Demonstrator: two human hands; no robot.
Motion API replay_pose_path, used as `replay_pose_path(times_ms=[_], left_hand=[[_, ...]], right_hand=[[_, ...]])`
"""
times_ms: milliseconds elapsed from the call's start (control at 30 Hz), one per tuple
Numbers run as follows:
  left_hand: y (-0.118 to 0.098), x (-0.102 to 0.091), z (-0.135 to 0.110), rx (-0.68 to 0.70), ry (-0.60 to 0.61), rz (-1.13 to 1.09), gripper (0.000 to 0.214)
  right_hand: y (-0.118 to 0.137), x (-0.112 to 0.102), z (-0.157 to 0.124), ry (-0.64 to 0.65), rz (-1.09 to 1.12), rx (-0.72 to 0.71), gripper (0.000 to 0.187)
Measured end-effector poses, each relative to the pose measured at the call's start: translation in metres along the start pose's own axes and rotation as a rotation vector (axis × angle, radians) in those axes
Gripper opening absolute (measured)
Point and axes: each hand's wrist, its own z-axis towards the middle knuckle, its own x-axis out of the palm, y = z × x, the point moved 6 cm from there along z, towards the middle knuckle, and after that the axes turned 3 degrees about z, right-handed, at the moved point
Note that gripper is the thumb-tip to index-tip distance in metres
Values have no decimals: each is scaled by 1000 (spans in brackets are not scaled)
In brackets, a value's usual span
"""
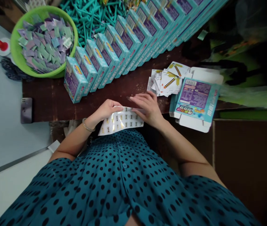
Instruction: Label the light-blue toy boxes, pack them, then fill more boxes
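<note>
A sheet of small round stickers (121, 121) lies at the near edge of the dark wooden table (53, 100), over my lap. My left hand (107, 110), with a bangle on its wrist, is closed on the sheet's top left edge. My right hand (147, 106) rests on the sheet's top right part, its fingers bent and pinching at a sticker or the sheet's edge. A flat, unfolded teal box (195, 102) lies just right of my right hand. A loose pile of white printed cards (168, 81) sits behind it.
A long row of standing teal boxes (114, 47) runs diagonally across the table. A green bowl (18, 59) full of small pastel packets stands at the far left, teal plastic sticks (93, 15) heaped behind. A phone (26, 110) lies at the table's left edge.
</note>
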Motion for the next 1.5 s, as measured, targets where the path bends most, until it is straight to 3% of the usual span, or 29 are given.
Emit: replay_pose_path(times_ms=[133,233,333,433,533,667,833,1000,1067,1233,1500], left_hand=[[-3,-1,4,73,-7,64,25],[-13,1,0,201,-51,136,23],[-29,5,-11,386,-212,293,22],[-39,11,-21,530,-387,521,23],[-39,15,-20,557,-457,668,22],[-38,14,-11,488,-515,707,22],[-35,16,-4,441,-457,676,27],[-34,12,8,413,-149,410,30],[-34,9,14,380,-90,336,31],[-32,5,22,340,-133,226,28],[-32,12,24,406,-142,263,19]], right_hand=[[17,-11,-4,-23,134,48,38],[19,-11,-2,-20,241,118,66],[7,2,8,-5,315,189,82],[-6,11,16,-104,333,243,82],[-11,16,17,-183,324,237,80],[-17,19,14,-259,303,262,83],[-27,19,8,-289,321,270,91],[-31,20,4,-280,328,249,85],[-30,22,4,-292,336,258,83],[-27,20,3,-331,327,278,83],[-32,16,1,-225,376,287,84]])
